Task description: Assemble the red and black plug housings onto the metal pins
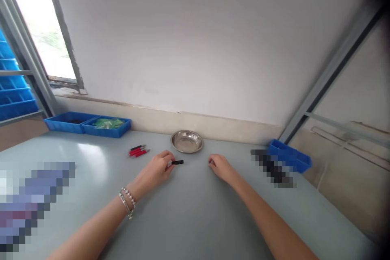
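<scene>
My left hand (158,167) rests on the grey table (195,219) with its fingers curled, pinching the end of a small black stick-shaped piece (177,162) that points right. A bracelet sits on that wrist. My right hand (219,167) lies on the table a short way to the right, fingers curled inward; a tiny dark bit shows at the fingertips, too small to name. A shallow steel dish (187,141) stands just behind and between both hands. Two or three red and black stick pieces (137,151) lie left of the dish.
Two blue trays (87,123) stand at the back left against the wall, one with green parts. Another blue tray (289,156) sits at the right edge by a metal frame post. Blue bins are stacked on a rack at far left.
</scene>
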`<state>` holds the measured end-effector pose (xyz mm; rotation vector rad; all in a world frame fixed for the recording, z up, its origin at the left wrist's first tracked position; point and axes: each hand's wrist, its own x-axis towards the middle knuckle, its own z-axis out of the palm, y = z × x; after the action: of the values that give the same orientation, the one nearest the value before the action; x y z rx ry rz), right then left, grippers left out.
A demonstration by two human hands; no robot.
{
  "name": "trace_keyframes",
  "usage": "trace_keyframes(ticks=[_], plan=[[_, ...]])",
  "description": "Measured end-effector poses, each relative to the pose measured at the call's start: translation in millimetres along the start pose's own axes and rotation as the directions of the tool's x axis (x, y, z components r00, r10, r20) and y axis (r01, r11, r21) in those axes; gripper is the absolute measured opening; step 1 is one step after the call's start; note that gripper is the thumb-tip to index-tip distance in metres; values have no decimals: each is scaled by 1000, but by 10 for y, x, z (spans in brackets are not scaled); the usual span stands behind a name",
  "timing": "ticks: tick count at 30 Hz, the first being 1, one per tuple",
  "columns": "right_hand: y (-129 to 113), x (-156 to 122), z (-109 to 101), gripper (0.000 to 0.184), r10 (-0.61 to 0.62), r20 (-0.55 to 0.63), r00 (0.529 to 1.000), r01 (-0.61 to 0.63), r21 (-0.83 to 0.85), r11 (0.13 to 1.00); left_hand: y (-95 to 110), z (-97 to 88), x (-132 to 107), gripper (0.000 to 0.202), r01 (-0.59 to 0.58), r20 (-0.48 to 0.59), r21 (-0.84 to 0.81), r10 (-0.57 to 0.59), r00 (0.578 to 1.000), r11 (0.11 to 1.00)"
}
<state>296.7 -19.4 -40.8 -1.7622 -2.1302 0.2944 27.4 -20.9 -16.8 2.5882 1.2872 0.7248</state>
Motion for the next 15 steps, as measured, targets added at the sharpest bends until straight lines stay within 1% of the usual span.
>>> trace_keyframes(ticks=[2,3,4,6,8,10,11,13,15], plan=[[-104,-40,-42,8,22,-27,999,-19,111,994,-11,31,2,19,-10,0,3,10,1000,1000],[-174,-69,-56,7,38,-34,999,-30,207,978,-14,47,3,19,-17,0,-4,17,1000,1000],[-254,-103,-61,7,61,-47,997,-41,336,941,-13,62,3,19,-22,1,-18,22,1000,1000],[-427,-174,-40,3,82,-38,996,-45,583,811,6,88,1,19,-28,3,-57,28,1000,998],[-586,-235,13,5,80,-26,996,-36,731,682,46,100,-1,18,-32,10,-98,33,999,995],[-699,-274,74,8,73,-32,997,-17,810,586,97,100,-2,18,-37,14,-125,39,999,992],[-734,-285,101,10,73,-38,997,-9,834,552,122,96,-1,19,-41,15,-133,43,999,990],[-767,-295,139,13,75,-54,996,9,862,507,163,84,2,19,-52,10,-144,54,998,988],[-768,-298,156,15,79,-71,994,24,872,489,188,73,7,18,-67,1,-151,68,998,986]])
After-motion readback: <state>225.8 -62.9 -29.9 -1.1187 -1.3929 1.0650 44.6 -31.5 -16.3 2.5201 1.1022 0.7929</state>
